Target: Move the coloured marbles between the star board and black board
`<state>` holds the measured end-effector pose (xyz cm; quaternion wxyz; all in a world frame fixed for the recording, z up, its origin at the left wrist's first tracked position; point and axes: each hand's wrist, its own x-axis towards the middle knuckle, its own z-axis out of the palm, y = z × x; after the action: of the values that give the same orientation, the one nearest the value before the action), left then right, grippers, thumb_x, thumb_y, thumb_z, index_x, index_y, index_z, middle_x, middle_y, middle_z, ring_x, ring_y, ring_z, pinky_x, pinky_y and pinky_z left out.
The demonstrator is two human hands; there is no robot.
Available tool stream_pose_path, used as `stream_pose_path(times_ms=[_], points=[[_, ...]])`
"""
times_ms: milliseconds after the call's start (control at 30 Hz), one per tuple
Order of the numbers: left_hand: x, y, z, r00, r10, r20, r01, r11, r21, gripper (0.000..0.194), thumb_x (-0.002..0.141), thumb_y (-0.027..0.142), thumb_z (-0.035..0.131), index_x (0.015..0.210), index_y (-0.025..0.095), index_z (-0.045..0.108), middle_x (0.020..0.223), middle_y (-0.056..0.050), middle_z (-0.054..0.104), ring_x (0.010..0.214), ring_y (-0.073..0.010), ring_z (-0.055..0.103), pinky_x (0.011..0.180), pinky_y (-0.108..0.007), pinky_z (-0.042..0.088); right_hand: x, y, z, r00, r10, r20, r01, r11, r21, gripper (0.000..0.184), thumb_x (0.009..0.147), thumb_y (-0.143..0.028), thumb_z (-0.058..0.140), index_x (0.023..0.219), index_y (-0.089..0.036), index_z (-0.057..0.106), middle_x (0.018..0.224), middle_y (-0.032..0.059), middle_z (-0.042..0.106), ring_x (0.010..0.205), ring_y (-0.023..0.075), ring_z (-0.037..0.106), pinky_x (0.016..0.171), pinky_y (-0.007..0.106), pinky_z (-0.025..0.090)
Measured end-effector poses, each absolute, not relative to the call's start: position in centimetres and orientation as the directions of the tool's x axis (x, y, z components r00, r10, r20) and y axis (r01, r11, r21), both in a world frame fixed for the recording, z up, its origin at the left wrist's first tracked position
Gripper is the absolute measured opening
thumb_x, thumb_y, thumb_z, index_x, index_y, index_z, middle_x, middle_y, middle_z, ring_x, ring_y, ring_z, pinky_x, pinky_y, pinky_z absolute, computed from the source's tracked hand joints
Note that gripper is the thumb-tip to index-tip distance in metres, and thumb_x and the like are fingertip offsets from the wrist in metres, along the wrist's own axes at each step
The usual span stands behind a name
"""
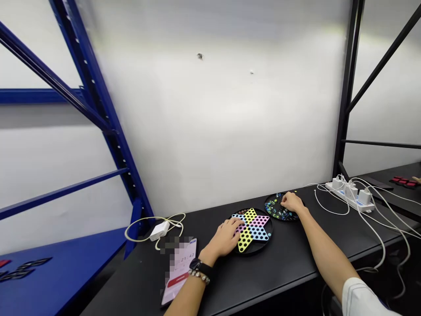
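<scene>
Here's the table (286, 259), black, its back edge running along the pale wall (230, 131) and its front edge slanting up to the right below both forearms. The star board (258, 232) sits in a round black tray (259, 251), just left of the dish (279, 218) of marbles (271, 208). Dish well back, close to the wall; tray a little nearer the front, with a strip of black surface between its rim and the table's front edge. More room to the right of the dish, before the power strip (350, 197) and its tangle of white cables (378, 228). Over on the left, a gap separates the tray from the charger (159, 230), and the phone (180, 267) lies beside the left forearm.

Now the hands! Left hand (225, 237): loosely open, fingers reaching over the left side of the star, slightly bent and close together, watch (200, 267) and beads (199, 275) at the wrist. Right hand (292, 202): over the dish, crossing its right-hand rim, fingers bunched and pointing down among the marbles. Is one pinched there? Cannot tell; the fingertips are too small to read.
</scene>
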<state>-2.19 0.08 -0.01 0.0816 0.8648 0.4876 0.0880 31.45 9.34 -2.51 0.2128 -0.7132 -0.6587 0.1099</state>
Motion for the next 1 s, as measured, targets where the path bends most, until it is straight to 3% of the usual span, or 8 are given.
stream_pose_path(times_ms=[167, 367, 533, 667, 800, 1000], points=[[-2.1, -0.1, 0.2, 0.506, 0.859, 0.071, 0.83, -0.508, 0.229, 0.043, 0.09, 0.025, 0.036, 0.13, 0.028, 0.051, 0.138, -0.003, 0.05, 0.123, -0.0223, 0.048, 0.108, -0.041, 0.037, 31.4, 9.6, -3.0, 0.121, 0.982, 0.142, 0.9, -0.048, -0.434, 0.021, 0.083, -0.024, 0.054, 0.079, -0.02, 0.074, 0.087, 0.0092, 0.07, 0.078, 0.0208, 0.064, 0.065, 0.027, 0.041], [-2.0, -0.4, 0.7, 0.497, 0.866, 0.058, 0.834, -0.495, 0.245, 0.046, 0.091, 0.046, 0.043, 0.131, 0.027, 0.051, 0.142, -0.006, 0.049, 0.129, -0.0263, 0.045, 0.112, -0.047, 0.033, 30.1, 9.6, -2.0, 0.091, 0.965, 0.248, 0.842, 0.058, -0.537, 0.039, 0.094, -0.035, 0.036, 0.086, -0.018, 0.071, 0.08, 0.008, 0.068, 0.075, 0.0197, 0.06, 0.068, 0.026, 0.04], [-1.7, -0.4, 0.7, 0.494, 0.869, -0.006, 0.839, -0.475, 0.266, 0.049, 0.087, 0.032, 0.044, 0.135, 0.031, 0.049, 0.149, -0.004, 0.043, 0.137, -0.027, 0.038, 0.115, -0.055, 0.025, 26.0, 8.8, -1.7, -0.084, 0.932, 0.352, 0.788, 0.279, -0.549, 0.033, 0.093, -0.037, 0.043, 0.102, -0.02, 0.069, 0.101, 0.0074, 0.067, 0.094, 0.0195, 0.059, 0.083, 0.027, 0.041], [-1.7, -0.3, 0.7, 0.505, 0.862, -0.037, 0.838, -0.48, 0.258, 0.054, 0.083, 0.024, 0.041, 0.136, 0.035, 0.049, 0.151, -0.002, 0.041, 0.14, -0.027, 0.035, 0.115, -0.062, 0.02, 22.2, 7.3, -1.8, -0.312, 0.889, 0.335, 0.758, 0.446, -0.476, 0.034, 0.095, -0.034, 0.039, 0.113, -0.026, 0.067, 0.119, 0.0055, 0.063, 0.111, 0.0218, 0.052, 0.097, 0.037, 0.036], [-1.7, -0.4, 0.9, 0.52, 0.85, -0.083, 0.836, -0.485, 0.257, 0.06, 0.08, 0.021, 0.04, 0.137, 0.039, 0.046, 0.153, 0.0, 0.038, 0.142, -0.0264, 0.032, 0.113, -0.067, 0.015, 19.9, 5.9, -1.8, -0.492, 0.839, 0.231, 0.763, 0.544, -0.349, 0.036, 0.094, -0.037, 0.043, 0.121, -0.027, 0.064, 0.13, 0.0076, 0.058, 0.114, 0.0268, 0.048, 0.099, 0.047, 0.033], [-1.6, -0.1, 0.7, 0.512, 0.856, -0.074, 0.839, -0.48, 0.257, 0.061, 0.077, 0.019, 0.041, 0.135, 0.038, 0.048, 0.152, 0.0, 0.038, 0.143, -0.0255, 0.03, 0.114, -0.066, 0.012, 19.2, 5.1, -1.2, -0.51, 0.836, 0.205, 0.8, 0.548, -0.243, 0.034, 0.093, -0.038, 0.044, 0.115, -0.023, 0.066, 0.121, 0.0092, 0.061, 0.104, 0.0249, 0.056, 0.094, 0.043, 0.036]])
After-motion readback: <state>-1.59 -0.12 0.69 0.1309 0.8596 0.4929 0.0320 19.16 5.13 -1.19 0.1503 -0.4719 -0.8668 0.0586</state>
